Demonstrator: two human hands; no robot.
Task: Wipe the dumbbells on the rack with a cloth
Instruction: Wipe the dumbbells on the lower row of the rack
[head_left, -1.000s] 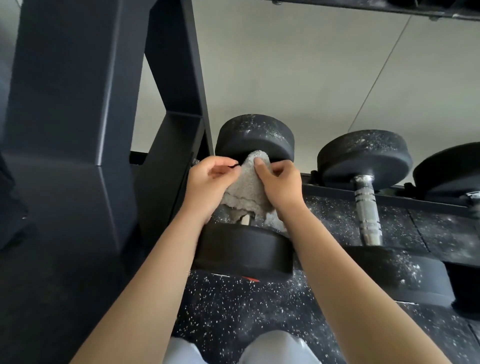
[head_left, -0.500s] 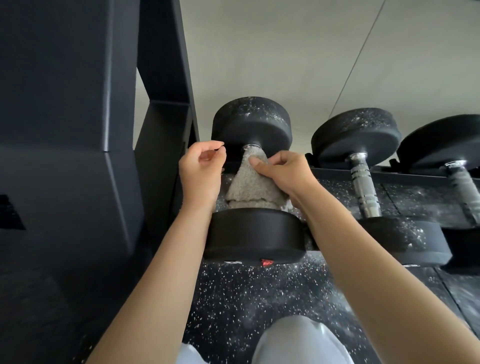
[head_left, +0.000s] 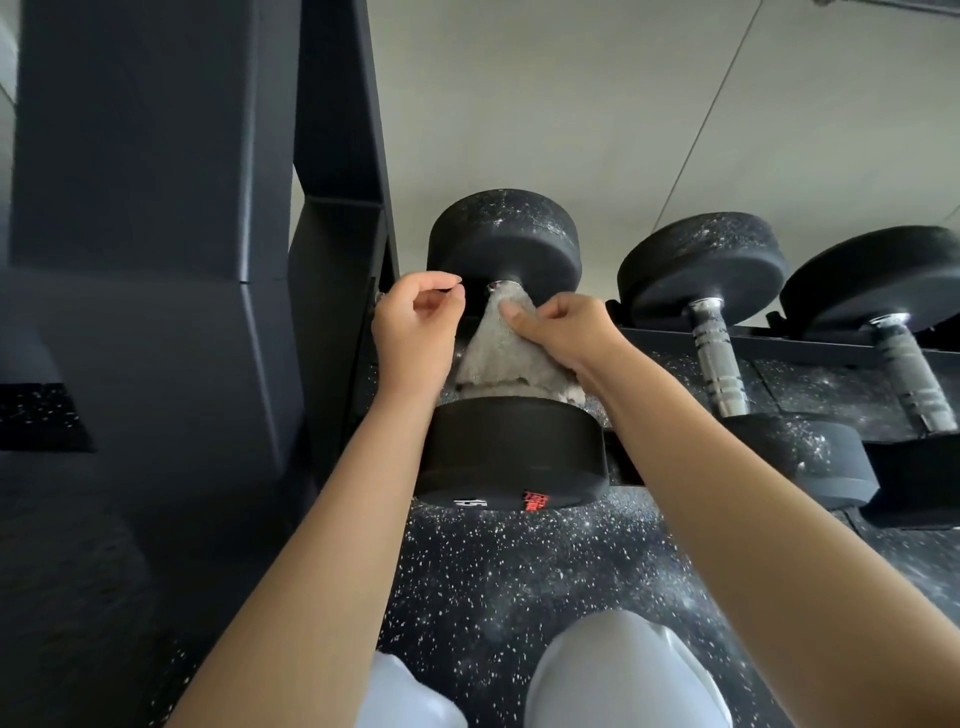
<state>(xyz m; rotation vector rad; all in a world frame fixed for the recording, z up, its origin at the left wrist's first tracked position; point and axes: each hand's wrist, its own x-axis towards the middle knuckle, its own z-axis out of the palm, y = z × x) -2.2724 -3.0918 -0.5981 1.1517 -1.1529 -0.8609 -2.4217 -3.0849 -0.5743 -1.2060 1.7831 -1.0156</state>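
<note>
Nearest the camera, pale-trousered knees (head_left: 623, 675) sat low over the speckled floor (head_left: 493, 597), right under the rack's edge. That was the first worry: if the wiping dragged the dumbbell (head_left: 511, 457) forward off its rail, it would likely come down there.

Up the forearms now. The dumbbell lay on the rack (head_left: 779, 343) with its near head facing the viewer, and the grey cloth (head_left: 498, 358) was draped over its handle, fanning wide at the near head and narrowing to a point at the far one. The right hand (head_left: 561, 332) pinched it there, thumb pressed on the fabric and fingers curled round behind. The left hand (head_left: 415, 332) hung just beside the cloth, fingers curled in on themselves with nothing showing between them.

So one hand was doing the gripping (never ideal on a round bar). The loose lower skirt could slide off and drop to the floor, picking up grit. The right hand's knuckles were tucked close to the far head (head_left: 504, 239); a hard push that way could jam them against it.

Further back, pale specks dotted that far head, easy to miss if only the handle got rubbed. Beyond, two more dumbbells (head_left: 722, 358) (head_left: 909, 374) sat with bare handles, and a careless elbow might nudge the closer one.
</note>
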